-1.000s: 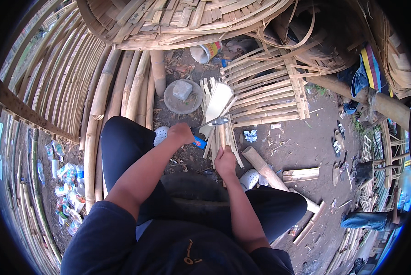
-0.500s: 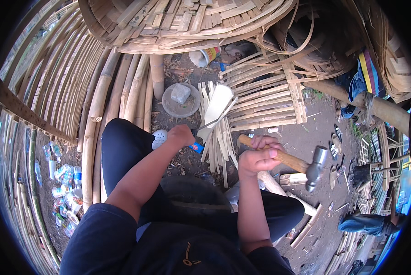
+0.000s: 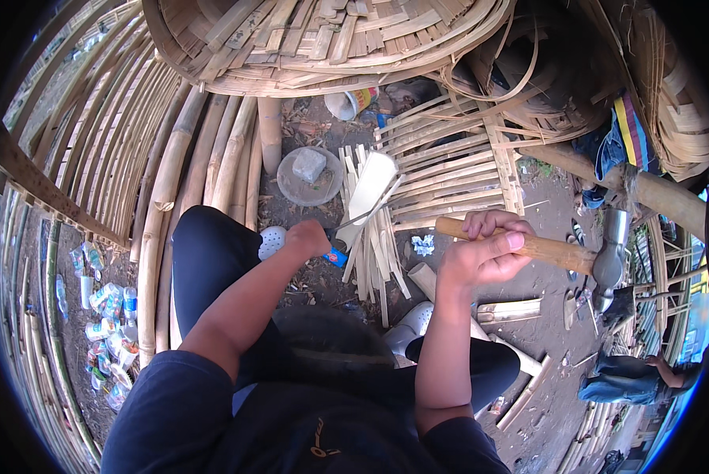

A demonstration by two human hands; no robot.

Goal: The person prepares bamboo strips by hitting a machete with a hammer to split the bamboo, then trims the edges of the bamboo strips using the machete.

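Observation:
My left hand (image 3: pixel 307 238) is closed round the handle of a long-bladed knife (image 3: pixel 356 219), its thin dark blade reaching up and to the right. That blade crosses the lower part of a pale, smooth split-bamboo piece (image 3: pixel 374 178), which lies on a heap of narrow bamboo strips (image 3: pixel 379 265). In my right hand (image 3: pixel 487 254) is a hammer (image 3: pixel 560 251), gripped by its wooden handle. Its metal head with one rounded end is out to the right, away from the knife. Just below my left fist shows a small blue object (image 3: pixel 336 257), partly hidden.
Beyond the strips lies a slatted bamboo panel (image 3: pixel 449 170). A stone block (image 3: pixel 309 165) rests on a round grey disc (image 3: pixel 289 192). Bamboo poles (image 3: pixel 173 170) line the left, near plastic bottles (image 3: pixel 113 300). A large woven basket (image 3: pixel 330 59) overhangs the front. Another person (image 3: pixel 623 379) is at far right.
My right hand has swung the hammer outward to the right and slightly away from the strips. My left hand keeps its hold on the knife in nearly the same place.

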